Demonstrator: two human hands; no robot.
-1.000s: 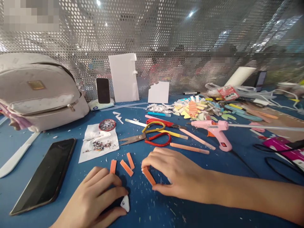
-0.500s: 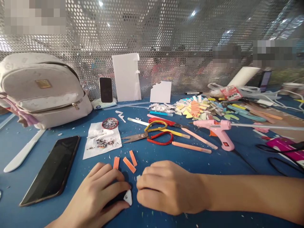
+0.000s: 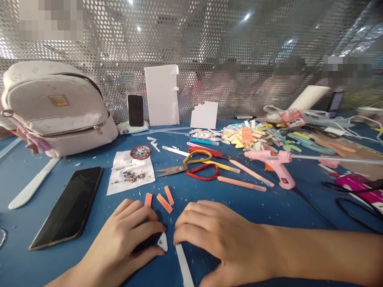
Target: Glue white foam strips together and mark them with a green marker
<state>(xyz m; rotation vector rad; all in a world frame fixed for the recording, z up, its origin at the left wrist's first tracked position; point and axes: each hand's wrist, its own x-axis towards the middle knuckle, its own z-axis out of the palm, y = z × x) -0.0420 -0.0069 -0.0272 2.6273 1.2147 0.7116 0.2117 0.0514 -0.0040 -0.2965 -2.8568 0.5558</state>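
Note:
My left hand (image 3: 128, 235) pinches a small white piece (image 3: 162, 241) with a dark dot on it between thumb and fingers, low over the table. To its right, my right hand (image 3: 215, 235) has its fingertips at the upper end of a narrow white strip (image 3: 184, 265). Its thumb is spread away from that strip, towards the bottom edge. Just beyond both hands lie a few small orange strips (image 3: 164, 203). Farther up are scissors (image 3: 179, 168) with one yellow and one red handle, and a white sheet (image 3: 119, 187) bearing dark specks.
A dark phone (image 3: 67, 207) and a white plastic knife (image 3: 31, 189) lie left, before a pale backpack (image 3: 56, 111). At right are a pink glue gun (image 3: 278, 159) with its cord and several coloured sticks (image 3: 241, 183). Colourful scraps (image 3: 248, 135) are heaped behind, near a perforated metal screen (image 3: 185, 36).
My right hand has opened from a closed shape, its thumb now spread apart, and the white strip shows below its fingers. My left hand keeps its pinch. The view has shifted slightly.

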